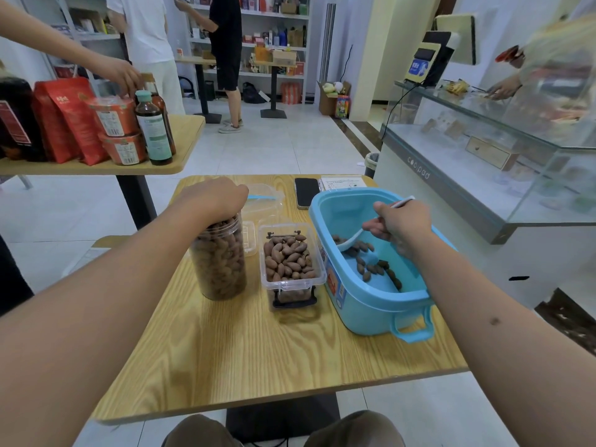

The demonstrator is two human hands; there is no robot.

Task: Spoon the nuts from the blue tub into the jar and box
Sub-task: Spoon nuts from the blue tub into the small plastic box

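Now the left hand grips the jar top while the right hand holds the spoon inside the blue tub.

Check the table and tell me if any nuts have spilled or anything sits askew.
Nothing stands out. No nuts lie on the table; they show only in the jar, the box and the blue tub. All three stand upright. The left hand rests on the jar's top; the right hand holds the spoon.
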